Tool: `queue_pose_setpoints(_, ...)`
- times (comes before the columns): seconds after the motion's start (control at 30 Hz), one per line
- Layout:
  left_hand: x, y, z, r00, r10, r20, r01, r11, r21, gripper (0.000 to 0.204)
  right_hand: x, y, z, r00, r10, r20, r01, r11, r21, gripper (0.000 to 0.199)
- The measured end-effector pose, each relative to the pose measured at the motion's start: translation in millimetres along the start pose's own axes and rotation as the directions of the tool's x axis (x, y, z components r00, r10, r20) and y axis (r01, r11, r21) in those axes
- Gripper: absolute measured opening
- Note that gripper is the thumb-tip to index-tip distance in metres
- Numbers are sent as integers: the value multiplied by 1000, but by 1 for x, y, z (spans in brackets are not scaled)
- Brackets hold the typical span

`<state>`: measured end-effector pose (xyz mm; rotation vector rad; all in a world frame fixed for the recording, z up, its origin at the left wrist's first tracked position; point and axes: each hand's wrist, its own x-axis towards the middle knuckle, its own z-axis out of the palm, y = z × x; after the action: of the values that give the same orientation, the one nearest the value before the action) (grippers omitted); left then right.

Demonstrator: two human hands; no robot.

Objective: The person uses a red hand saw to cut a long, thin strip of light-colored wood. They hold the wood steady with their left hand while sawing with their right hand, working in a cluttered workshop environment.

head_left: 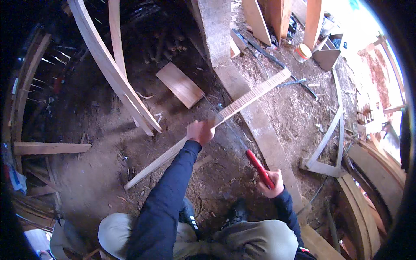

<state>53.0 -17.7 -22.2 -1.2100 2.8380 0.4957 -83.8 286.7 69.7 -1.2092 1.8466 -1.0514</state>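
Observation:
My left hand grips a long thin wooden slat that runs from the lower left to the upper right across a thick plank. My right hand is closed on the red handle of a hand saw. The saw's thin blade reaches up and left to the slat, just to the right of my left hand. My knees and dark shoes show at the bottom edge.
Sawdust and dirt cover the ground. A flat wooden board lies ahead, curved timbers lean at the left, a small tin and a wooden box stand at the upper right, and a wooden frame lies to the right.

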Motion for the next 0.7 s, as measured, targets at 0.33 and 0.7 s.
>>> queue_pose_setpoints(0.33,22,-22,17,999,35,8,-36,988,150,29,-33,4,61,979,-133,-156,142,989,47,14)
queue_pose_setpoints(0.7,40,-4,-28,998,-3,67,-4,994,106,30,-1,-26,51,978,-37,-206,48,998,49,13)
